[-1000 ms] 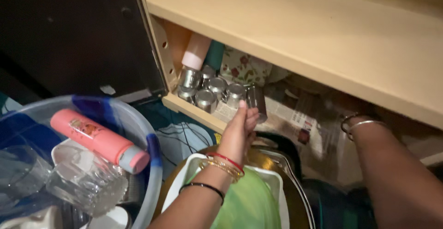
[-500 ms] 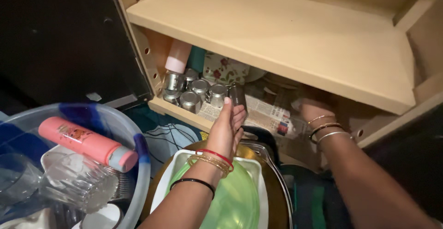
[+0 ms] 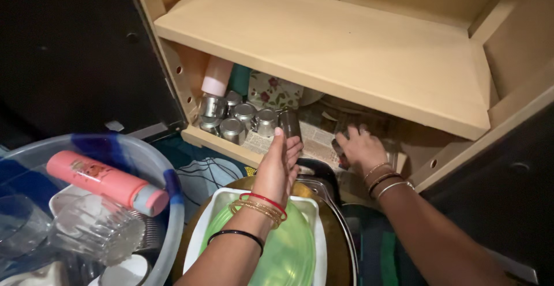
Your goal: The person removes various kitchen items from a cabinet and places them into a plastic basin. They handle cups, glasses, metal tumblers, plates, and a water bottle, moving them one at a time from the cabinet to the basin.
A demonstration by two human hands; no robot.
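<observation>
Both hands have slid left since before. Left hand wraps its fingers round a steel cup at the lower shelf; it looks ready to stand by the other steel cups at nine o'clock. Right hand grips something dark I cannot tell. Near me, a tub holds a pink bottle.

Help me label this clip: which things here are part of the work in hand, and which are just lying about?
In hand:
- left hand holding a steel tumbler
- row of steel tumblers on the lower shelf
- right hand on the newspaper lining

Lying about:
- pink bottle and glass in the tub
- green plate
- upper shelf
</observation>
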